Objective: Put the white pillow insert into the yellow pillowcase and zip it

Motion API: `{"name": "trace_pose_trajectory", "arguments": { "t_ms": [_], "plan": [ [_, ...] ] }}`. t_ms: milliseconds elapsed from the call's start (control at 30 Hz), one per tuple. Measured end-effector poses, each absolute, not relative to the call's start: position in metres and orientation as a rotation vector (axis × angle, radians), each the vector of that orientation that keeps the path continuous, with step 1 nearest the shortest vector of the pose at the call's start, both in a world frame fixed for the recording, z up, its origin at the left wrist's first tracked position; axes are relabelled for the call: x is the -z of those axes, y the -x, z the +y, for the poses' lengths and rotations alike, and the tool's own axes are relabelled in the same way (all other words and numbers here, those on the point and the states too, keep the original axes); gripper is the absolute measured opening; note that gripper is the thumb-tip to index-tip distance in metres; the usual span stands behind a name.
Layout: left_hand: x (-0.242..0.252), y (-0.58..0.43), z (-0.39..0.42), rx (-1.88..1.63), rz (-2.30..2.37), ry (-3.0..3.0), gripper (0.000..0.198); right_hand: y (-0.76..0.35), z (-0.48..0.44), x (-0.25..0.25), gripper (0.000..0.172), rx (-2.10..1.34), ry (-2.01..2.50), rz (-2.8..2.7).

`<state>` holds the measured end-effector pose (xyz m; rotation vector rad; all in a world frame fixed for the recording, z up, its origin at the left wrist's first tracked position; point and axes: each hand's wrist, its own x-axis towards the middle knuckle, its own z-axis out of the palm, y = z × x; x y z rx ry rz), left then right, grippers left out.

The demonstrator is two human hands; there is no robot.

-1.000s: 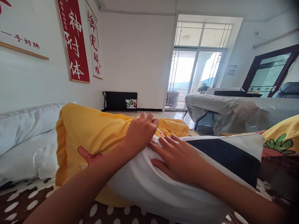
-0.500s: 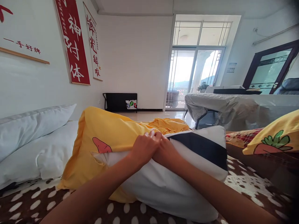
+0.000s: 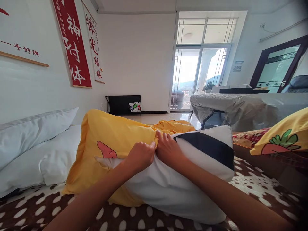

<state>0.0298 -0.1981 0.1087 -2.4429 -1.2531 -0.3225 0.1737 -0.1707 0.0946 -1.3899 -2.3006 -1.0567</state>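
Note:
A white pillow with a dark blue stripe (image 3: 183,179) lies partly inside a yellow pillowcase (image 3: 115,134) printed with a carrot. My left hand (image 3: 141,155) is closed on the yellow pillowcase's open edge at the pillow's top. My right hand (image 3: 168,149) sits right beside it, fingers curled over the same edge where the yellow cloth meets the white pillow. Both forearms reach in from below.
The pillow rests on a brown blanket with white spots (image 3: 29,211). White pillows (image 3: 33,141) lie at the left against the wall. Another yellow carrot-print pillow (image 3: 284,138) is at the right. A covered table (image 3: 231,107) stands behind, before a glass balcony door (image 3: 199,77).
My right hand went from lying flat on the white pillow to gripping the pillowcase edge beside my left hand. The pillow has shifted left, with more of the yellow case showing.

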Motion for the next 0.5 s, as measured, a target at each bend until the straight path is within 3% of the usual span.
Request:
{"name": "trace_pose_trajectory", "arguments": {
  "t_ms": [133, 267, 400, 500],
  "plan": [
    [-0.115, -0.022, -0.199, 0.323, -1.199, 2.513, 0.027, -0.178, -0.174, -0.094, 0.030, 1.107, 1.336, -2.349],
    [-0.145, -0.003, -0.185, 0.454, -1.165, 2.806, 0.046, -0.173, -0.188, -0.096, 0.031, 1.131, 1.365, -2.346],
    [-0.173, 0.021, -0.153, 0.737, -1.246, 2.338, 0.038, -0.166, -0.214, -0.094, 0.030, 1.217, 1.312, -2.322],
    [-0.178, 0.040, -0.134, 0.619, -1.276, 2.372, 0.047, -0.169, -0.229, -0.091, 0.029, 1.310, 1.228, -2.270]
  ]
}}
